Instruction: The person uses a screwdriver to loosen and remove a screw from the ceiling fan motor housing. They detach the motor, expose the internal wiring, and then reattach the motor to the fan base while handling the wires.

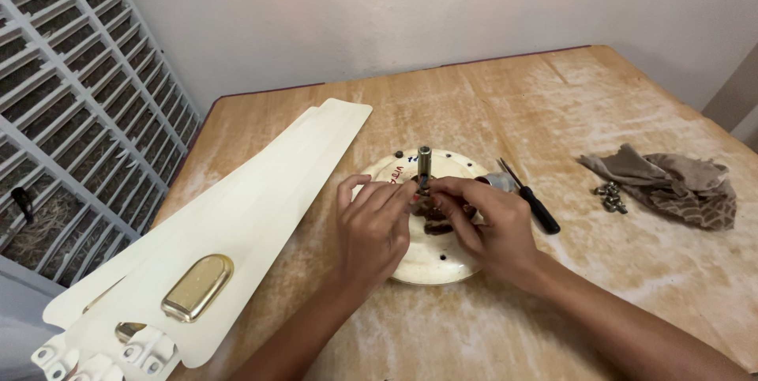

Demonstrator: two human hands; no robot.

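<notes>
From the head camera, you look down at a worn wooden table [553, 112]. A round cream fan motor [430, 259] lies flat near the middle of it, with a short metal shaft [424, 161] standing up from its top. Your left hand [375, 227] and your right hand [485, 223] meet over the motor, right at the bottom of the shaft. The fingers of both hands are curled in and pinch something small and dark there; I cannot tell just what it is. A black screwdriver [530, 198] lies just beside your right hand. Further right sit a few small metal screws [610, 197], touching a crumpled brown rag [671, 183]. On your left, long cream fan blades [237, 223] lie stacked, with a gold plate [197, 286] on the top one
</notes>
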